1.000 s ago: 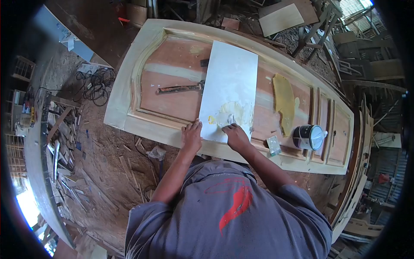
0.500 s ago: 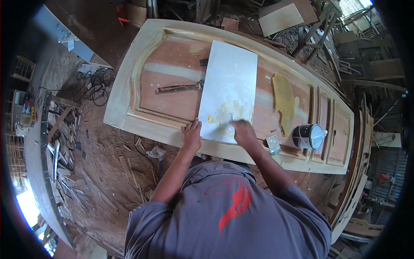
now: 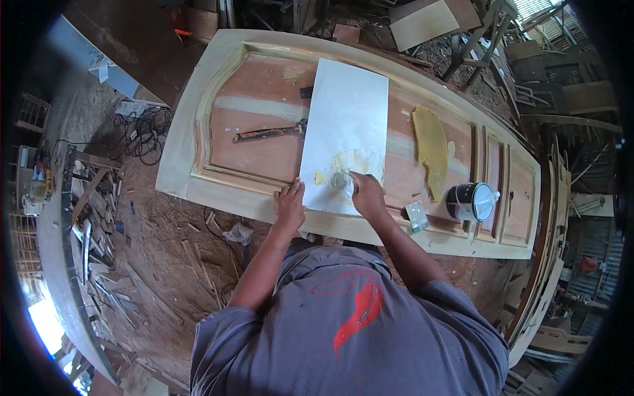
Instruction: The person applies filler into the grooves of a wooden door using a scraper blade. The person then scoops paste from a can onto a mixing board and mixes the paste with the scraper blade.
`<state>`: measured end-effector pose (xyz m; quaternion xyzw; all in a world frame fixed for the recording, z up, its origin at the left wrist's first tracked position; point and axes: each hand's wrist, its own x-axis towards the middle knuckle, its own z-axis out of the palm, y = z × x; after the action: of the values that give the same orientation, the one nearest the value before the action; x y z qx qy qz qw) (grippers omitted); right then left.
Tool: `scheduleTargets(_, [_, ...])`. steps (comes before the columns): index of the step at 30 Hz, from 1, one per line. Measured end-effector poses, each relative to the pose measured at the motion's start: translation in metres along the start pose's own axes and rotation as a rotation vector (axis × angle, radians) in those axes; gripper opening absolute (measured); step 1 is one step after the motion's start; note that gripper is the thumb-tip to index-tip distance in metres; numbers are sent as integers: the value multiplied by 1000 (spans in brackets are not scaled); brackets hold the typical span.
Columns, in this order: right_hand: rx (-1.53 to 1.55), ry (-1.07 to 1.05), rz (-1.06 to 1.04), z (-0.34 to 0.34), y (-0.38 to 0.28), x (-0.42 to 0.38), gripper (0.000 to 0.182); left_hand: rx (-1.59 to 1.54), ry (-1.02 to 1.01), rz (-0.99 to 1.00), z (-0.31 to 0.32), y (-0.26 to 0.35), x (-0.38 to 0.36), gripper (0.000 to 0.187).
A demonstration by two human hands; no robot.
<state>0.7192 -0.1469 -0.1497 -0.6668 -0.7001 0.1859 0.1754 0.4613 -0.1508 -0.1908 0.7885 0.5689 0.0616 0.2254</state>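
Note:
A white sheet (image 3: 347, 109) lies across a panelled wooden door (image 3: 188, 125). Cream putty (image 3: 353, 160) is smeared on its near half, with a small yellow dab (image 3: 319, 178) to the left. My left hand (image 3: 289, 203) rests on the door's near edge, fingers stretched out against the sheet's lower left corner. Over the putty, my right hand (image 3: 368, 195) is closed on what looks like a putty scraper; its blade is blurred and the fingers hide the rest. Left of the sheet lies a hammer-like tool (image 3: 267, 134) with a worn handle.
Right of the sheet lie an irregular yellow piece (image 3: 430, 152) and a small clear packet (image 3: 417, 216). A dark tin (image 3: 467, 201) with a whitish lid stands farther right. Wood scraps (image 3: 109, 264) and a tangled black cable (image 3: 142, 135) litter the ground at left.
My right hand has shifted slightly left and up over the putty, turning at the wrist. My left hand stays at the sheet's corner. The whole view has shifted slightly.

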Motion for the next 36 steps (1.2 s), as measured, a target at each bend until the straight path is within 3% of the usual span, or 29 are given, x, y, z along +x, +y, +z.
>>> scheduleTargets(1, [-26, 105, -139, 10, 8, -9, 45, 3, -7, 11, 0, 0, 0, 76])
scheduleTargets(2, [-70, -36, -107, 21, 15, -23, 51, 4, -12, 1, 1, 1, 0, 76])
scheduleTargets(5, [-146, -120, -192, 20, 8, -58, 49, 18, -12, -5, -2, 2, 2, 75])
scheduleTargets(9, [-102, -188, -29, -22, -3, -20, 41, 23, -23, -15, -5, 6, 1, 75])
scheduleTargets(10, [-102, 42, -107, -18, 1, -8, 36, 28, -31, -17, -5, 7, 2, 75])
scheduleTargets(13, [-109, 73, -107, 9, 12, 17, 34, 40, -18, 9, -8, 8, 1, 76])
scheduleTargets(15, [-46, -35, -139, 25, 4, 10, 20, 61, -39, -10, -11, 9, 3, 76])
scheduleTargets(20, [-67, -288, -166, -12, -9, -7, 23, 108, -52, 3, -5, 8, 3, 76])
scheduleTargets(23, [-45, 59, -135, -18, 3, 7, 26, 111, -68, -6, -4, 7, 1, 77])
scheduleTargets(27, [-131, 96, -230, 37, 25, -29, 38, 99, -69, -11, -3, 8, 3, 77])
scheduleTargets(29, [-104, -25, -211, 32, 13, -52, 44, 91, -60, -18, -7, 9, 4, 77])
scheduleTargets(33, [-51, -227, 6, -21, 2, -26, 36, 72, -44, -3, -3, 8, 3, 77])
scheduleTargets(35, [-83, 34, -4, -25, 7, -4, 32, 74, -45, 3, 0, 6, 2, 77])
scheduleTargets(36, [-100, 68, 1, -19, 15, 7, 30, 76, -44, 7, 2, 4, 3, 77])
